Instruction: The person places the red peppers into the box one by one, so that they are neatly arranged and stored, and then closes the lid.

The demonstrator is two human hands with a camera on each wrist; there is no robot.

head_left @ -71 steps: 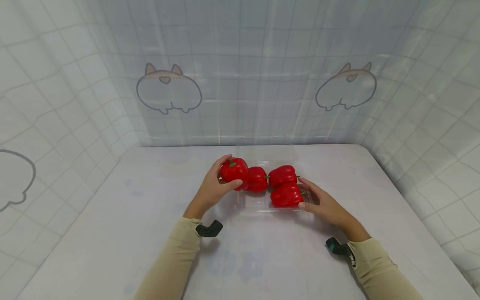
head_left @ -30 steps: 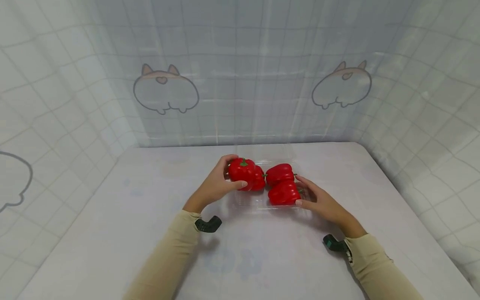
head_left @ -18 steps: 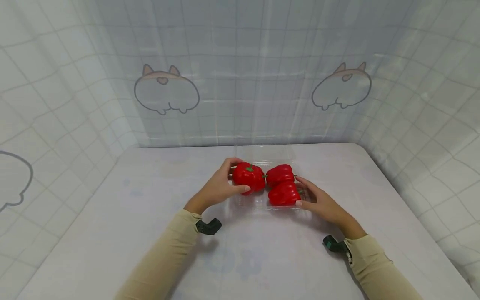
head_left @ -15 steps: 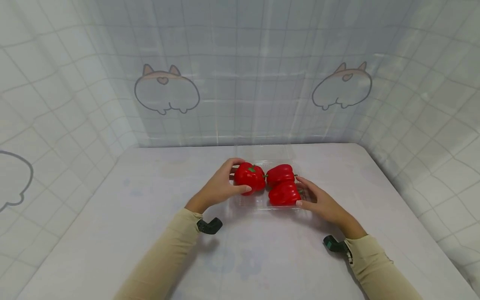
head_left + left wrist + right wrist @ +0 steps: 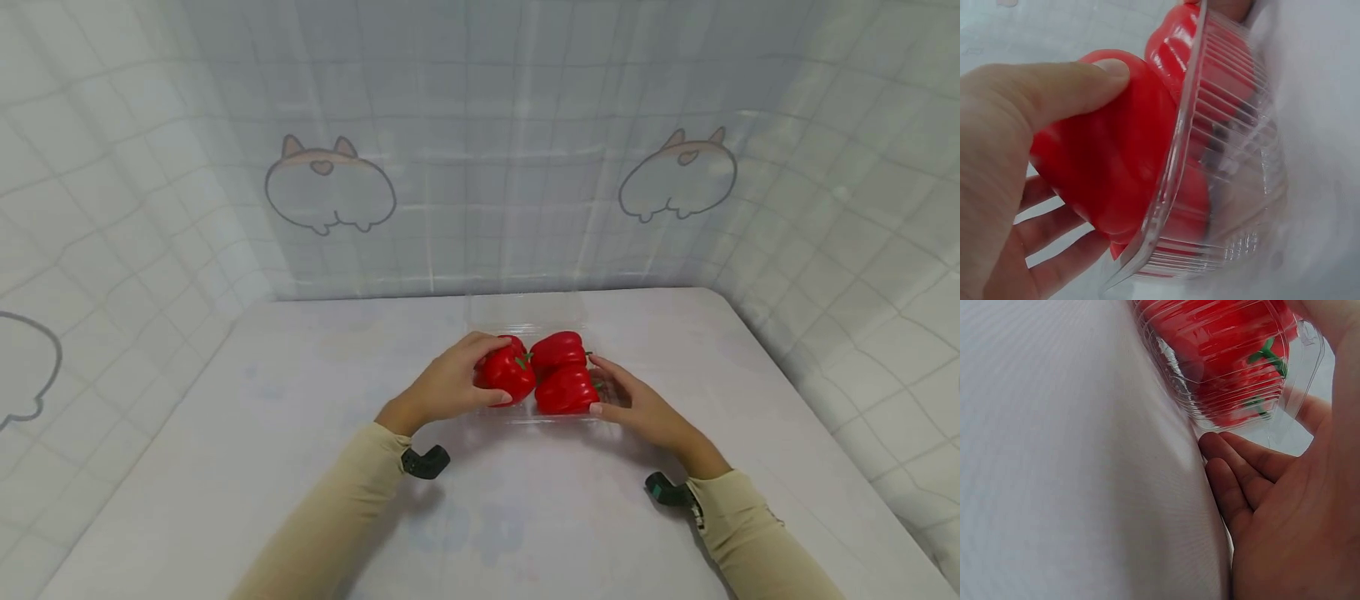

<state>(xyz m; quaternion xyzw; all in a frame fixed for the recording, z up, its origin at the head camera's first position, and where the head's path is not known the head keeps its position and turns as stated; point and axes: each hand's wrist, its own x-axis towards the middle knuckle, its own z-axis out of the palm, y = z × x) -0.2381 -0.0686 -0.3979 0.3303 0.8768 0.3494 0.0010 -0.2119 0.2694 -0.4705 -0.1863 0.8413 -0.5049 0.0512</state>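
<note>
My left hand [image 5: 448, 382] grips a red bell pepper [image 5: 512, 377] with a green stem, thumb in front and fingers behind. The left wrist view shows this pepper [image 5: 1116, 162] tilted over the rim of a clear plastic container [image 5: 1244, 206], its lower part inside. Another red bell pepper [image 5: 513, 342] lies behind it, mostly hidden. Two more peppers, a rear one [image 5: 557, 352] and a front one [image 5: 566, 392], lie on their sides in the right half. My right hand [image 5: 643, 410] holds the container's right end, thumb at the front corner; its lower fingers [image 5: 1229, 487] rest near the table.
The container's clear lid [image 5: 525, 310] stands open towards the back. Everything is on a white cloth-covered table [image 5: 480, 508]. A gridded curtain [image 5: 480, 167] with animal drawings encloses the back and sides.
The left hand has moved right and towards me with its pepper, from above the container's left edge down into its left front. The right hand has kept its hold at the right end.
</note>
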